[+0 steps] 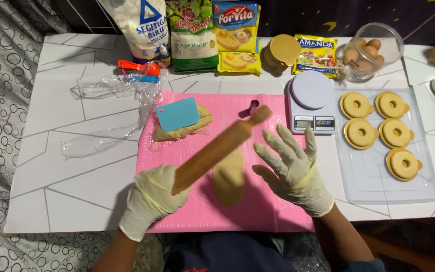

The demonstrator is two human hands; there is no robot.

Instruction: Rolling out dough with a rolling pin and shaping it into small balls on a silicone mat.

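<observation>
**Rolling pin lifted over a strip of dough**

The left hand, in a pale glove, is clenched around the lower end of a wooden rolling pin, which slants up and to the right above the pink mat. The right hand, also gloved, is released, fingers spread wide and palm down, just beside the pin and touching nothing that can be made out. Under the pin lies a flattened oval of dough on the mat (its upper end is hidden by the pin). A larger lump of dough sits at the mat's far left corner with a blue scraper resting on it.

To the right, a clear tray holds five round yellow ring-shaped pieces. Behind it, a clear jar on its side holds brown eggs. A white kitchen scale stands between mat and tray. Both forearms are cut off at the lower edge.
</observation>
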